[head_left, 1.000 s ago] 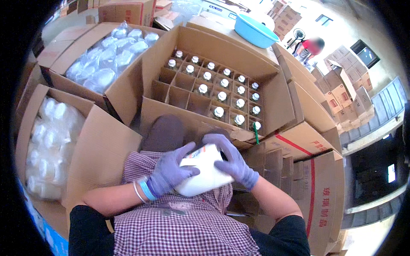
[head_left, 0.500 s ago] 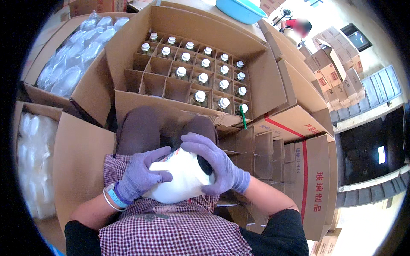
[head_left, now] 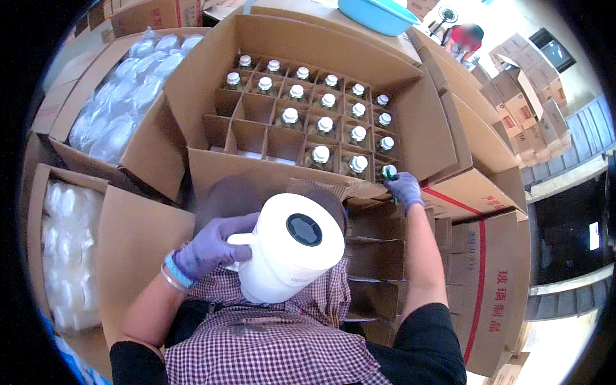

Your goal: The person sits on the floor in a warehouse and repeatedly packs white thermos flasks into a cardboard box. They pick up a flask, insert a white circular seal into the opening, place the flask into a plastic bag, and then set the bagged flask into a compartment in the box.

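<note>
My left hand (head_left: 217, 247), in a purple glove, is closed round the handle of a white jug (head_left: 273, 266). The jug is tilted over my lap, with a black round disc in its upward end. My right hand (head_left: 405, 190), also gloved, reaches to the near right corner of a divided carton (head_left: 256, 163). Its fingers are closed on a thin green thing (head_left: 389, 174) at that corner, beside a white-capped bottle (head_left: 389, 169); the kind of green thing is unclear. Clear bottles with white caps fill most of the carton's cells; several cells at the left hold none.
Cartons of plastic-wrapped pale items (head_left: 122, 96) stand at the left. Another divided carton (head_left: 378, 269) lies at my right, below a stack of cartons. A blue basin (head_left: 378, 16) sits at the back. A person in red (head_left: 465, 38) is far off at the right.
My right hand has left the jug and moved up and right to the green thing at the carton's corner. The jug has turned in my left hand, so its disc end faces up.
</note>
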A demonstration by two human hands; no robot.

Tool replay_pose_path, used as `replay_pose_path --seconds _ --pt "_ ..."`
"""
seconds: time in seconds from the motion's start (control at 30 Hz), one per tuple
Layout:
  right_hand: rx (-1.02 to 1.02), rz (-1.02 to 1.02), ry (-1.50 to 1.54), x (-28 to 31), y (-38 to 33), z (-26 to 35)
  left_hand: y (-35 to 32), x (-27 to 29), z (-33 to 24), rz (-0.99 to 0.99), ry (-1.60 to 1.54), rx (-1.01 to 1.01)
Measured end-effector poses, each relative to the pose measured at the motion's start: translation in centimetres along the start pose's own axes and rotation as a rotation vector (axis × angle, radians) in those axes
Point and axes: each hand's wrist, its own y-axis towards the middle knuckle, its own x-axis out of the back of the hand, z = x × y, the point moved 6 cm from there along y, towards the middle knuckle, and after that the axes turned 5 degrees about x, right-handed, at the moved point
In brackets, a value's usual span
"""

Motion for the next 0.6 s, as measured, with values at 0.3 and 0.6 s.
replay_pose_path --seconds 0.3,0.6 --pt "0.573 -0.001 1.074 15.2 -20.5 12.5 4.5 0.8 2.2 0.493 0.05 0.045" --pt "1.578 -0.459 -0.033 17.8 -35.4 24.6 6.2 -3.3 2.3 0.737 0.169 0.144"
